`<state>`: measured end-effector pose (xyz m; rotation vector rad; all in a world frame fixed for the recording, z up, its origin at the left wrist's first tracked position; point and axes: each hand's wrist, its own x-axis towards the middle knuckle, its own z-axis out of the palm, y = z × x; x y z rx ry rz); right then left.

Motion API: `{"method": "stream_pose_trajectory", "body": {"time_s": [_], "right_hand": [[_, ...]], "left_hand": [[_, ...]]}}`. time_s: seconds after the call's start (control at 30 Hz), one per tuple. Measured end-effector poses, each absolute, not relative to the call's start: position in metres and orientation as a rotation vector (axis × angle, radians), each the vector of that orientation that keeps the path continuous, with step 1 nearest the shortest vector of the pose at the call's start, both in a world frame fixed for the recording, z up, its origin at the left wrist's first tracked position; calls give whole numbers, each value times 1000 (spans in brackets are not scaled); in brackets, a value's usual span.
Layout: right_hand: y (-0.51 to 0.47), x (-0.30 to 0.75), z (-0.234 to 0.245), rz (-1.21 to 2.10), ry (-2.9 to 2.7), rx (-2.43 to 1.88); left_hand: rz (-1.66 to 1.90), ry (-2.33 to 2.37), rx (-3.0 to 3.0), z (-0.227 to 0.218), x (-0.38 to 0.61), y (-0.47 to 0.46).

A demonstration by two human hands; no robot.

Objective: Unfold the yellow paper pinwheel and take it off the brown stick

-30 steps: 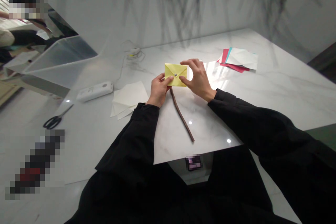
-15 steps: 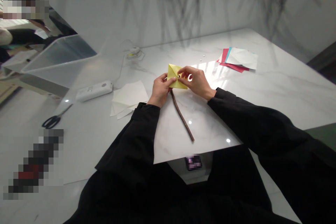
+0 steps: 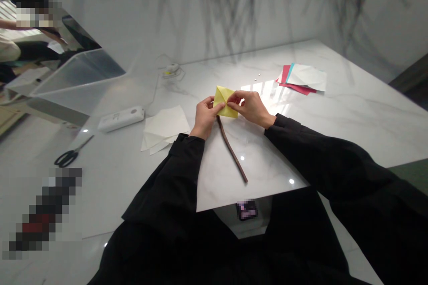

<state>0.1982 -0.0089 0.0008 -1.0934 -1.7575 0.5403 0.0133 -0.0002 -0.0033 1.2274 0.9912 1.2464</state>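
White marbled surface (image 3: 334,116), glossy, with light glare just right of the yellow folded paper (image 3: 224,101). Landmark: that yellow paper, held near the middle of the surface.

Around it: a thin brown stick (image 3: 232,150) runs from under the paper toward the person, lying flat on the surface. Left of the paper, a loose pile of white sheets (image 3: 165,127); further left a white oblong device (image 3: 121,118), and beyond that black scissors (image 3: 68,156). Behind the paper, toward the wall, a small roll with a thin cord (image 3: 171,70). Well to the right of the paper, a stack of red, blue and white sheets (image 3: 303,79). Far left of the paper, a clear plastic bin (image 3: 78,73); another person is partly seen past it. Nothing lies between the hands and the paper.

Left hand (image 3: 205,116): fingers curled, thumb and forefinger pinching the paper's left corner. Right hand (image 3: 251,107): fingers drawn together, tips pressing on the paper's centre and right edge, thumb beneath. The paper sits between both hands, tilted, a point upward; whether it touches the surface, cannot tell.
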Motion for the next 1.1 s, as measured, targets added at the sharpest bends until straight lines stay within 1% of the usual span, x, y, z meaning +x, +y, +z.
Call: {"method": "stream_pose_trajectory", "body": {"time_s": [0.2,0.27,0.37,0.53,0.7,0.83,0.97,1.1], "right_hand": [[-1,202,-2,709,-1709,-1051],[6,209,-4,715,-1675,-1041],[18,227,-9,577,-1650,-1148],[34,251,-20,319,-1794,-1377],[45,256,-29,116,-1972,-1413],[56,268,-37,27,-1876,-1462],[53,267,-29,73,-1802,-1373],[24,237,-6,273,-1809,-1095]], "left_hand": [[1266,1043,1248,-5,11,3],[1282,1088,1229,-5,9,5],[1333,1157,1178,-5,5,11],[1364,1162,1068,-3,-2,17],[1378,1136,991,-3,-8,22],[1373,1096,1000,-5,-11,26],[1387,1054,986,-4,-10,27],[1391,1033,1039,-4,-7,24]]}}
